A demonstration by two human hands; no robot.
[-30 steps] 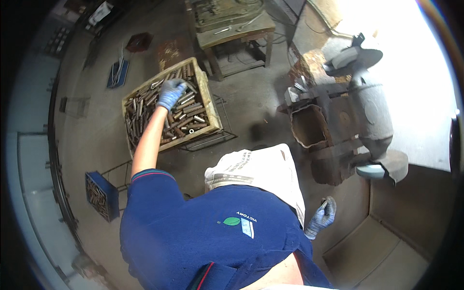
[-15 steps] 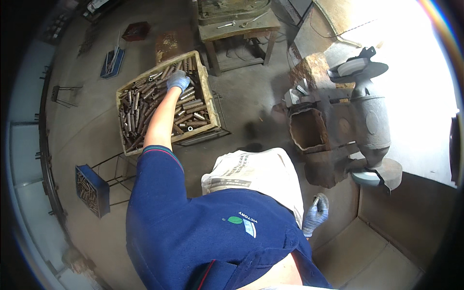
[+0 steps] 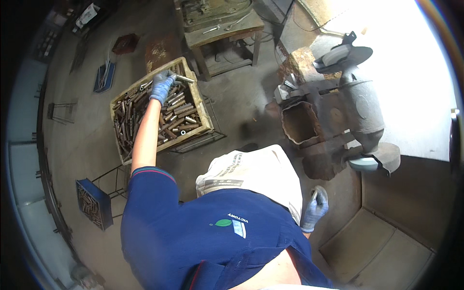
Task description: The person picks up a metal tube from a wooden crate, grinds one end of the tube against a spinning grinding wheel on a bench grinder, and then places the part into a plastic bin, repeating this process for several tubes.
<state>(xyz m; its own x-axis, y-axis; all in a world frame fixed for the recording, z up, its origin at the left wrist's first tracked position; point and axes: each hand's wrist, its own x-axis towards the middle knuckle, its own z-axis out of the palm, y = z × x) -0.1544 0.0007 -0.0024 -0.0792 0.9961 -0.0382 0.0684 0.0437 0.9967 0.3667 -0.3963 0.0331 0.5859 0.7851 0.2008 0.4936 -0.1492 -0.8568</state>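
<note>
A yellowish crate (image 3: 204,110) full of short metal tubes (image 3: 184,110) stands ahead of me to the left. My left hand (image 3: 163,86), in a blue-grey glove, is over its far part. Those fingers are closed on a metal tube (image 3: 185,79), which sticks out to the right above the pile. Low at my right side, near the white apron (image 3: 251,171), my gloved right hand (image 3: 315,209) is curled closed. A small dark end shows at its fingertips, too little to name.
A bench grinder (image 3: 363,113) stands to the right, beside a rusty open-topped metal box (image 3: 298,123). At the far side is a worktable (image 3: 224,33) with wrenches (image 3: 211,29). A blue bin (image 3: 104,200) of small parts sits at the left on a wire stand.
My left hand has come up from the pile, and a tube now shows in its grip. The view has shifted slightly. The right hand stays low and curled.
</note>
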